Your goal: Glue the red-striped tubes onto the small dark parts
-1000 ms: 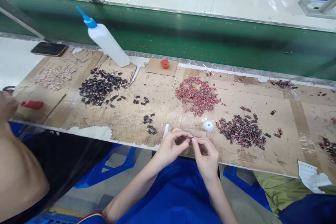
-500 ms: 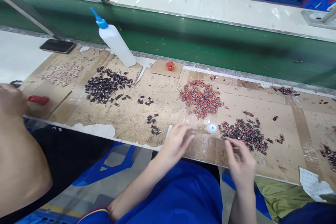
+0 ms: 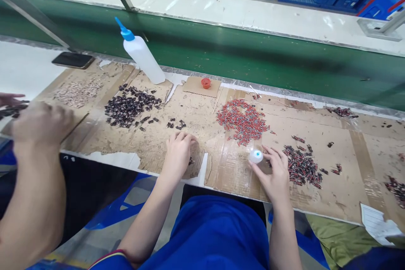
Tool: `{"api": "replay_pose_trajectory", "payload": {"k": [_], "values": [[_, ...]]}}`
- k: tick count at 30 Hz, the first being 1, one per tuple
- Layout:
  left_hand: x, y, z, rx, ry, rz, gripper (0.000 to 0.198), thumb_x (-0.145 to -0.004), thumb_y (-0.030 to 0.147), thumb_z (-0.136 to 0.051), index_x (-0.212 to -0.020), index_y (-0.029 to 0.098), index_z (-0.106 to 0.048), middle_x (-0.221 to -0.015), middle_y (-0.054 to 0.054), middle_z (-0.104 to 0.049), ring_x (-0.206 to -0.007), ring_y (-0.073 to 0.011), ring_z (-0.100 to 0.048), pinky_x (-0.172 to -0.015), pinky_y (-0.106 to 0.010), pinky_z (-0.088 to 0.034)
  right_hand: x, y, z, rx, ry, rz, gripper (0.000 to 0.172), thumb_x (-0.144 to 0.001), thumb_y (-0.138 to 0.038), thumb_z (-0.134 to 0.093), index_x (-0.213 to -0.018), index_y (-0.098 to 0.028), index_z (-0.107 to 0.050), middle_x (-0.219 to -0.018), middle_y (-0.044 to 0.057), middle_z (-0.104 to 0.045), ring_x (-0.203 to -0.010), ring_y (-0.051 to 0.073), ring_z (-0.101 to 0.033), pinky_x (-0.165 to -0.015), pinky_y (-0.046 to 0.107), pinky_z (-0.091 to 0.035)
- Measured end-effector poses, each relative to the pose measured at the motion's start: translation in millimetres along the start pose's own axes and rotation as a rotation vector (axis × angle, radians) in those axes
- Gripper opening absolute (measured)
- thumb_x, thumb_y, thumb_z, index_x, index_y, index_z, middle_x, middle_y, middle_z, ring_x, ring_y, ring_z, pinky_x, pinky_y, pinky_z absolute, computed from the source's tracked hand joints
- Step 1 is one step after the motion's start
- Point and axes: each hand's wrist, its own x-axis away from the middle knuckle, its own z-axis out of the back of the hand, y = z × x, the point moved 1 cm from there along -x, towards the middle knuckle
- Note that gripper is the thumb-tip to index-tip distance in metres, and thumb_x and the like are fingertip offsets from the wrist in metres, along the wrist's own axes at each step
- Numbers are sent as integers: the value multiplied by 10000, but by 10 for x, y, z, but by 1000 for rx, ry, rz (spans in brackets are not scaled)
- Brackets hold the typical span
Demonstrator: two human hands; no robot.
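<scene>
My right hand (image 3: 274, 173) has its thumb and fingers around a small white bottle (image 3: 255, 157) with a blue tip, seen from above. Just right of that hand lies a pile of black-and-red assembled parts (image 3: 303, 164). My left hand (image 3: 177, 154) is lowered to the cardboard (image 3: 221, 164) with fingers curled down and together. A few small black parts (image 3: 191, 160) show beside its fingers; what the fingertips hold is hidden. Beyond both hands spreads a pile of small red parts (image 3: 242, 121).
A white squeeze bottle (image 3: 144, 60) with a blue nozzle stands near the green belt (image 3: 221, 46). Left of my left hand is a black-part pile (image 3: 128, 107). A red cup (image 3: 205, 83) sits behind. A co-worker's hand (image 3: 39, 124) works at far left, near a phone (image 3: 72, 60).
My left hand has moved left to the small black parts. My right hand has moved left and closed around the small white bottle. The co-worker's arm has shifted right, and the red object there is no longer visible.
</scene>
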Motion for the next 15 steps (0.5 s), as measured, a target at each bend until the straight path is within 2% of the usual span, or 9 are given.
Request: {"api": "replay_pose_trajectory", "payload": {"k": [3, 5, 7, 9, 12, 15], "values": [[76, 176, -104, 187, -29, -199, 195, -918, 154, -486, -871, 198, -670, -912, -55, -716, -931, -242, -578, -813, -380, -413, 66, -1, 23, -292, -20, -185, 262, -769, -373, -696, -874, -229, -505, -1090, 117, -703, -1055, 265, -634, -871, 450, -509], [161, 362, -217, 344, -39, -354, 183, -924, 164, -495, -890, 209, -670, -905, -37, -728, -908, -213, -604, -807, -356, -418, 120, 10, 39, -442, 18, -304, 304, -736, -390, -722, -865, -221, -504, -931, 89, -733, -840, 234, -699, -724, 372, -547], [244, 542, -346, 437, -29, -441, 171, -924, 167, -514, -907, 220, -675, -911, -30, -738, -907, -199, -623, -811, -352, -413, 164, 31, 49, -514, 94, -375, 345, -685, -423, -751, -870, -203, -560, -812, 62, -727, -681, 205, -684, -595, 309, -525], [303, 662, -464, 475, -23, -456, 145, -913, 176, -544, -927, 230, -678, -916, -30, -745, -908, -200, -637, -816, -359, -413, 192, 60, 49, -577, 184, -416, 372, -659, -462, -749, -872, -185, -621, -803, 67, -723, -646, 198, -666, -543, 288, -494], [337, 693, -570, 528, -29, -430, 170, -878, 200, -612, -1039, 228, -657, -942, -43, -751, -933, -219, -649, -836, -377, -432, 217, 96, 31, -663, 287, -472, 360, -658, -496, -725, -795, -169, -660, -783, 80, -719, -660, 211, -659, -540, 293, -476], [339, 630, -585, 614, -49, -408, 281, -856, 191, -641, -1134, 230, -618, -991, -49, -751, -972, -222, -656, -868, -390, -453, 231, 87, 0, -638, 269, -509, 333, -692, -486, -702, -773, -166, -662, -706, 52, -690, -575, 174, -610, -489, 266, -438]]}}
